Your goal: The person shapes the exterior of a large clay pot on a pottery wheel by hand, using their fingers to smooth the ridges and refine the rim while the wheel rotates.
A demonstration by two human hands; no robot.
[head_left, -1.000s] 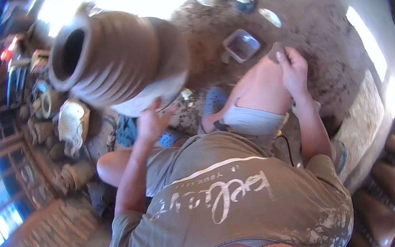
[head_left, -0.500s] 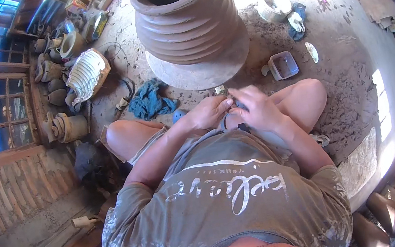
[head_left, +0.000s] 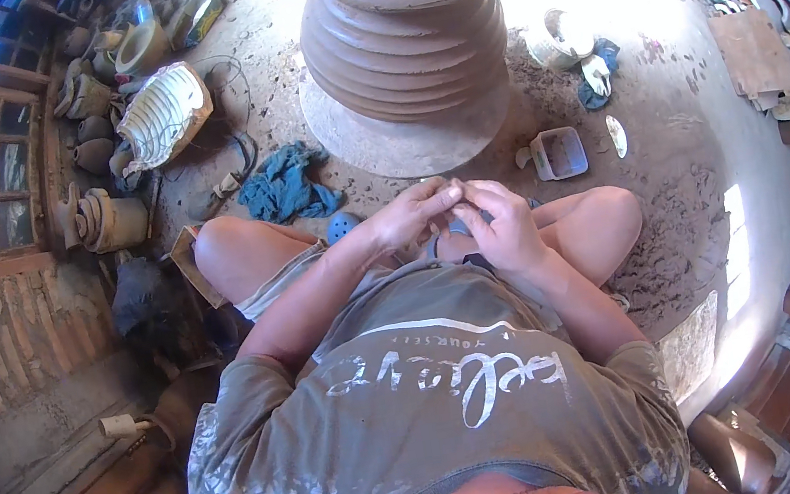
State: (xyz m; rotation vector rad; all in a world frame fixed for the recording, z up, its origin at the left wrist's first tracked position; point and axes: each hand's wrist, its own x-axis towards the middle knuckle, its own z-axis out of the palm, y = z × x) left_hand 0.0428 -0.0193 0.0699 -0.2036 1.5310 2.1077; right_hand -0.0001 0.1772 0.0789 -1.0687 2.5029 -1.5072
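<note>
My left hand (head_left: pixel 411 218) and my right hand (head_left: pixel 506 219) meet fingertip to fingertip above my crossed legs. The fingers of both are bent and pinched together; anything between them is too small or hidden to make out. Just beyond them stands a large brown clay pot (head_left: pixel 403 54), upright, with ridged sides and a wide round mouth. It rests on a flat round pale wheel (head_left: pixel 372 154). Neither hand touches the pot.
A teal cloth (head_left: pixel 285 184) and a blue clog (head_left: pixel 342 225) lie left of my hands. To the right are a clear plastic tub (head_left: pixel 561 153), a white oval piece (head_left: pixel 617 135) and a pale bucket (head_left: pixel 556 44). A ribbed white mould (head_left: pixel 167 115) lies far left.
My view has shifted, so the pot now sits farther right and lower in it. The fingertips of both hands have come together, and the right hand's fingers are more upright than before.
</note>
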